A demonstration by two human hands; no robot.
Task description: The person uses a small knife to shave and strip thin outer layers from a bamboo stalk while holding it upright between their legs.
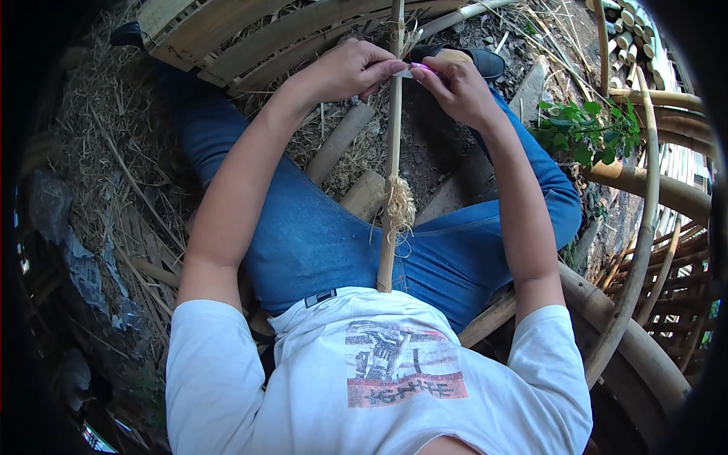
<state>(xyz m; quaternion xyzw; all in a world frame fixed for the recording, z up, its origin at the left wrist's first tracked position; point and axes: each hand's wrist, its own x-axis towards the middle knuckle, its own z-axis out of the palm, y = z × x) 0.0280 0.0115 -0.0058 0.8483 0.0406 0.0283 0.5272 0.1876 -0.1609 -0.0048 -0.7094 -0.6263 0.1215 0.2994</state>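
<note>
A slender bamboo stick (pixel 393 144) stands between my legs, its lower end against my waist. My left hand (pixel 350 70) is closed at its upper part, the thumb tip lying across the front of the stick. Just to the right, my right hand (pixel 461 87) pinches a small pink-handled tool (pixel 418 67); its kind is mostly hidden by the fingers. A small pale flat piece (pixel 405 74) shows between the two hands, against the stick. Lower down, a tuft of curled shavings (pixel 400 205) clings to the stick.
A slatted wooden piece (pixel 227 38) lies at the far left, beside dry straw (pixel 129 144). Cut bamboo lengths (pixel 339 142) lie between my legs. Green leaves (pixel 591 129), curved bamboo poles (pixel 644 189) and stacked bamboo (pixel 631 34) are on the right.
</note>
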